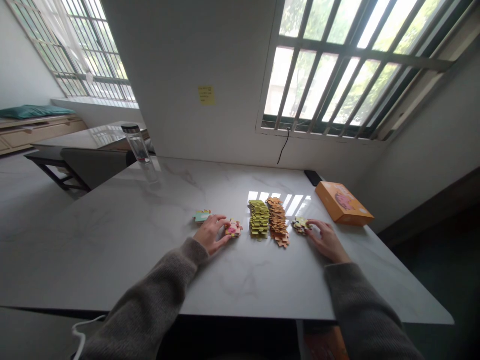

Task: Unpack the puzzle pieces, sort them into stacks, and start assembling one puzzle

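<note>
Apparently a gathering step

Nearest me, grey knit sleeves [153, 285] reach over the marbled tabletop [240, 287]. I have the left hand [212, 234] pinching the pink jigsaw pile [235, 228] between thumb and fingers; the right hand [327, 241] pinches the outer edge of the pale yellow jigsaw pile [299, 225]. Between them lie the green jigsaw stack [259, 219] and the orange jigsaw stack [278, 220], side by side; the teal jigsaw pieces [202, 217] sit just beyond the left hand. I judge this to be squaring up pieces by colour; the next move calls for a light, even squeeze, lest loose ones scatter. Farther back I see an orange box [339, 212], a black phone [312, 178] and, left, a lidded glass bottle [138, 146]. Beyond: a yellow sticky note [207, 95], a barred window [318, 46], a second table [90, 136] and a teal cushion [33, 111].
</note>
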### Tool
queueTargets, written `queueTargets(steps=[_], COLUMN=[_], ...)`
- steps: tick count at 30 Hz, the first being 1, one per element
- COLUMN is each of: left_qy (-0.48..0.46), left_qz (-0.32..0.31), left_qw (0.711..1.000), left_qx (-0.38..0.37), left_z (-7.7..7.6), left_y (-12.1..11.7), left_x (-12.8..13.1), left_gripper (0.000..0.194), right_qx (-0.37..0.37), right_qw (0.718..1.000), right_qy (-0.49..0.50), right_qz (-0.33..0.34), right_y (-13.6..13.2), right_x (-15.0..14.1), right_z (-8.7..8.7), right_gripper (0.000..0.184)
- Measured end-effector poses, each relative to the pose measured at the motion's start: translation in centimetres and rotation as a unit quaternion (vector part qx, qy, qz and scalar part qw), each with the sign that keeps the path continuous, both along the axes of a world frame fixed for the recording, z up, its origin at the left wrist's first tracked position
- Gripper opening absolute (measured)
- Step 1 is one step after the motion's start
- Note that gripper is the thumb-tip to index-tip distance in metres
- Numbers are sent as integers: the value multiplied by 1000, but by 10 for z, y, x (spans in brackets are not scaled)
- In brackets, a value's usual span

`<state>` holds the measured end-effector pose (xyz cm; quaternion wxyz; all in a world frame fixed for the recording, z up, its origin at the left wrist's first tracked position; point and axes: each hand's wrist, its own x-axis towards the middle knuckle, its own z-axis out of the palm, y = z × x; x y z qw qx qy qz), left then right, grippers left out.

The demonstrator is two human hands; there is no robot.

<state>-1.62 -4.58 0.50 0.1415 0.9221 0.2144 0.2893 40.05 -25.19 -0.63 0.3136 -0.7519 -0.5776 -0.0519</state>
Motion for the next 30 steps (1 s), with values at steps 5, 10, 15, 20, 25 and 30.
queueTargets(steps=[5,10,15,20,25,30], left_qy=[-1,7,-1,-10,-6,-11], left_qz=[13,6,6,-1,-3,1], left_qw=[1000,1000,1000,998,998,999], left_qx=[-9,-12,-28,-63,-62,-46], left_z=[5,7,7,10,10,10], left_y=[-4,-5,-4,-3,-1,-4], left_x=[1,2,3,2,1,1], left_gripper=[29,25,16,14,16,17], right_qx=[25,91,107,83,44,20], right_qw=[997,988,982,973,962,957], right_qy=[-74,-123,-110,-64,-49,-64], right_qz=[-5,2,112,207,266,281], right_y=[3,15,35,59,85,95], right_x=[-8,-46,-110,-163,-191,-205], right_z=[1,17,35,47,55,57], right_gripper=[30,26,23,23,22,15])
